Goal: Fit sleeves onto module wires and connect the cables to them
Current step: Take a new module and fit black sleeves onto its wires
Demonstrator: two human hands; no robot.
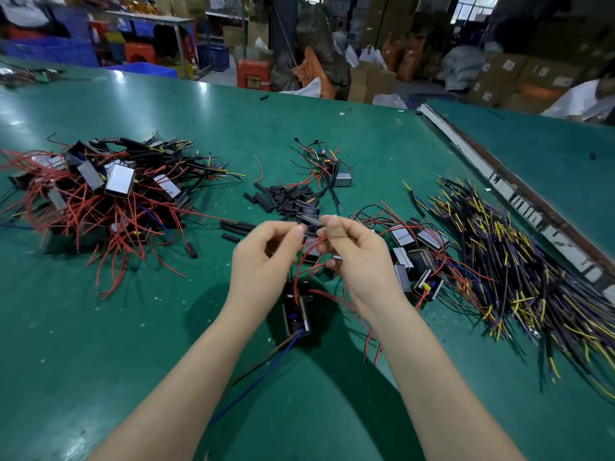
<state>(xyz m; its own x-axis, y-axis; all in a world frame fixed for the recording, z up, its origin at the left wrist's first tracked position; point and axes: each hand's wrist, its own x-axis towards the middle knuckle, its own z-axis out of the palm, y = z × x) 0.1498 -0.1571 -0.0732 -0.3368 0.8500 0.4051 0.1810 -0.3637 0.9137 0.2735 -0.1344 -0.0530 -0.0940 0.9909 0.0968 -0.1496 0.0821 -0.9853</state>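
Both hands are raised above the green bench (100,327), fingertips almost meeting. The left hand (263,261) has its fingers curled and pinches something small and dark at the thumb tip; whether it is a sleeve cannot be told. The right hand (356,257) pinches a red module wire (301,264), which loops down from the fingers to the module (296,314) lying on the bench just below both wrists. Just beyond the fingertips lies a scatter of black sleeves (279,197). Well to the left of the fingers sits a heap of wired modules (100,194); near the right fingers are loose modules (412,247), and farther right a pile of cables (519,261).
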